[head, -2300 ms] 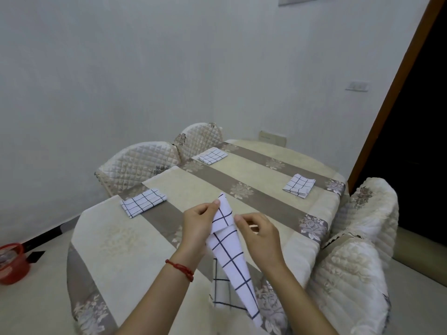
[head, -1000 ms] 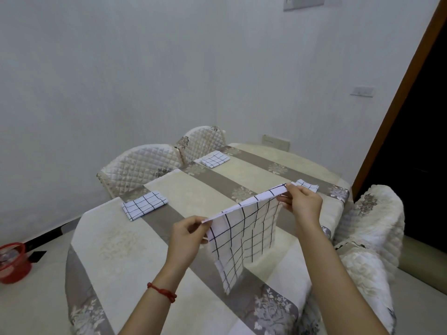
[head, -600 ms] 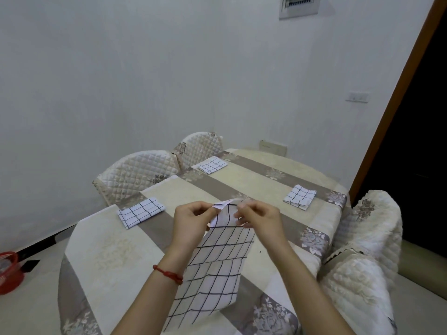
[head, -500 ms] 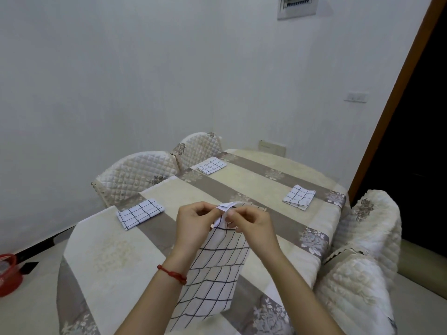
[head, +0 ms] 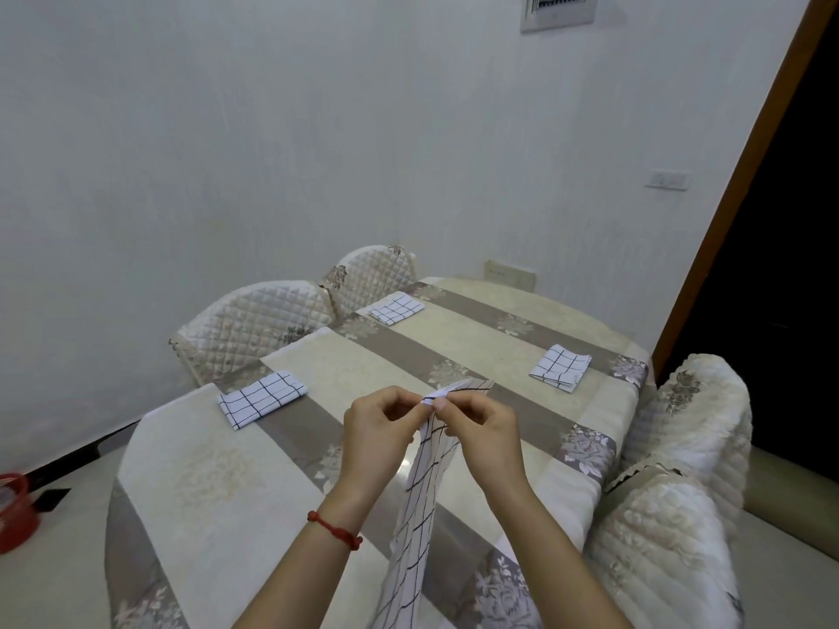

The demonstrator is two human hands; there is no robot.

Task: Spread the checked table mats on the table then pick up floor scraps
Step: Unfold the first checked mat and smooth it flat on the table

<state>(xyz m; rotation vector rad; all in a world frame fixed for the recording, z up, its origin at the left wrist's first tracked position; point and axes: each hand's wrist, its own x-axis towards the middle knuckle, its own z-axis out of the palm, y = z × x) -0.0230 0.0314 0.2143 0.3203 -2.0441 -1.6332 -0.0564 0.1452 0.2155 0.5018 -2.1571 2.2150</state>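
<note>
A white checked table mat (head: 415, 515) hangs in a narrow drape over the near part of the table (head: 218, 488). My left hand (head: 374, 440) and my right hand (head: 483, 440) pinch its top edge close together, fingertips almost touching. Three more checked mats lie folded on the cloth: a left mat (head: 262, 398), a far mat (head: 396, 307) and a right mat (head: 560, 368).
Quilted chairs stand behind the table on the left (head: 254, 326) (head: 370, 274) and beside it on the right (head: 694, 415) (head: 658, 547). A red basket (head: 16, 515) and a dark scrap (head: 52, 498) are on the floor at far left. A dark doorway is on the right.
The mat, stretched wide between my hands a second ago, has been gathered; my hands came together at its top edge and it now hangs narrower and longer.
</note>
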